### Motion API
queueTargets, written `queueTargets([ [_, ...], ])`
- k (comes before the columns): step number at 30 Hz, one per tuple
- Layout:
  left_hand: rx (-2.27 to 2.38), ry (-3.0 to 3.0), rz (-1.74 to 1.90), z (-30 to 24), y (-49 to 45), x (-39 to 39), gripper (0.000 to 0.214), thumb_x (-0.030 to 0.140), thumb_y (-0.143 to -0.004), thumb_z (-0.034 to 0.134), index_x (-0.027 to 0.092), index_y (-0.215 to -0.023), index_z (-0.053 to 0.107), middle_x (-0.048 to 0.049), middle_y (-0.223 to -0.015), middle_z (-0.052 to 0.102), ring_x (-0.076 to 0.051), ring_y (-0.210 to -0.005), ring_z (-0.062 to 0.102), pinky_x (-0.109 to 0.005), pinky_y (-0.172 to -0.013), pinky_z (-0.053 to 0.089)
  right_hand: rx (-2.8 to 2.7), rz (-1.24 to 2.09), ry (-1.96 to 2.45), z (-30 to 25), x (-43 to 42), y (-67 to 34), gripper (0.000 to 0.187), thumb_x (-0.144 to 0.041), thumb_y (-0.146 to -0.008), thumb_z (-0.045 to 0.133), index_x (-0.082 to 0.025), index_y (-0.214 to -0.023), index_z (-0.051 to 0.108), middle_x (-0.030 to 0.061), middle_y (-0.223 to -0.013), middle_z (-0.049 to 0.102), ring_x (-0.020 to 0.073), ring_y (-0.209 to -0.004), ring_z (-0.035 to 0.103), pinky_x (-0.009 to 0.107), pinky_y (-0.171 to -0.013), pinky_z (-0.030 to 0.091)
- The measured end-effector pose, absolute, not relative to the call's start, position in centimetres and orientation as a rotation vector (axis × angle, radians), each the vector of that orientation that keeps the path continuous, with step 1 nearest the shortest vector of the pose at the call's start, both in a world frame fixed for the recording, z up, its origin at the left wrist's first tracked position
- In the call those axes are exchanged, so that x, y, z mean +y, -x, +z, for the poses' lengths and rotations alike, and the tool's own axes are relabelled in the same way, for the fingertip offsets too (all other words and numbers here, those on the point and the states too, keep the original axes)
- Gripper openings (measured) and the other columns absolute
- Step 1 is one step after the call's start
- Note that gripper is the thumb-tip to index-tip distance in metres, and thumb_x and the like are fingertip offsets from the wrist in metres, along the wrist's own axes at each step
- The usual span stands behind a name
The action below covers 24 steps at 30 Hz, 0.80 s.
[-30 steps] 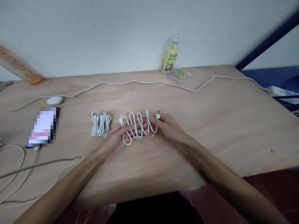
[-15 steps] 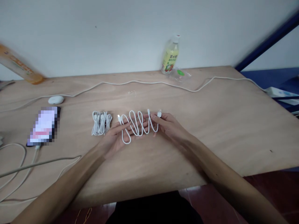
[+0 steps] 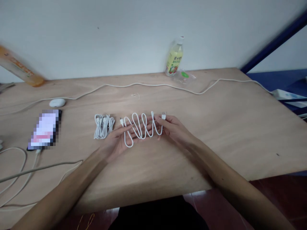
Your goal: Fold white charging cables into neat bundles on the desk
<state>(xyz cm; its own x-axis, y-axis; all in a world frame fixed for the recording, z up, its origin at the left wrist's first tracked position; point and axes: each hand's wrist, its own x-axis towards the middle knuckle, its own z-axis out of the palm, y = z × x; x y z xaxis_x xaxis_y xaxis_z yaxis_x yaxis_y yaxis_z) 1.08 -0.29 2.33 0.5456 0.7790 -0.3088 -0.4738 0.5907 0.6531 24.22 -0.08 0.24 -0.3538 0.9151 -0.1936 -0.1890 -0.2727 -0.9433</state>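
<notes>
A white USB cable (image 3: pixel 143 127) lies in several loose zigzag loops across my two hands, over the middle of the table. At its left end, below the small plug, my left hand (image 3: pixel 117 140) holds the cable with the thumb over it and the fingers underneath. My right hand (image 3: pixel 171 127) grips the other end, thumb on top, with the USB-A plug sticking up beside it. Just left of my left hand lie bundled white cables (image 3: pixel 104 126), folded and lying side by side.
A phone (image 3: pixel 44 129) with a plugged-in cable and a white earbud case (image 3: pixel 57 103) lie on the left. A long white cord (image 3: pixel 148 84) runs along the back. Behind it stand a yellow drink bottle (image 3: pixel 174 60) with a crumpled clear wrapper (image 3: pixel 185 77) and an orange bottle (image 3: pixel 21 68).
Almost nothing differs. Both hands and the looped cable have shifted very slightly, and the grip looks the same.
</notes>
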Motion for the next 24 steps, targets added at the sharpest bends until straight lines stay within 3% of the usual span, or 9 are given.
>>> queueTargets([
  [12, 0.674, -0.544, 0.793, 2.47, -1.15, -0.36, 0.06, 0.012, -0.108, 0.052, 0.018, -0.167, 0.051, -0.0185, -0.149, 0.075, -0.035, -0.139, 0.072, -0.058, -0.124, 0.052, -1.134, 1.727, 0.998, 0.11, -0.14, -24.26, 0.036, -0.054, -0.099, 0.075, -0.021, -0.111, 0.083, 0.0083, -0.098, 0.083, 0.0179, -0.078, 0.075, 0.024, -0.056, 0.059],
  [24, 0.628, -0.545, 0.791, 2.36, -0.95, -0.37, 0.066, 0.011, -0.108, 0.054, 0.022, -0.173, 0.044, -0.0174, -0.151, 0.074, -0.035, -0.136, 0.074, -0.057, -0.124, 0.052, -1.139, 1.736, 1.015, 0.19, -0.08, -24.4, 0.038, -0.055, -0.101, 0.074, -0.02, -0.115, 0.083, 0.0104, -0.103, 0.085, 0.0191, -0.081, 0.077, 0.025, -0.057, 0.06],
])
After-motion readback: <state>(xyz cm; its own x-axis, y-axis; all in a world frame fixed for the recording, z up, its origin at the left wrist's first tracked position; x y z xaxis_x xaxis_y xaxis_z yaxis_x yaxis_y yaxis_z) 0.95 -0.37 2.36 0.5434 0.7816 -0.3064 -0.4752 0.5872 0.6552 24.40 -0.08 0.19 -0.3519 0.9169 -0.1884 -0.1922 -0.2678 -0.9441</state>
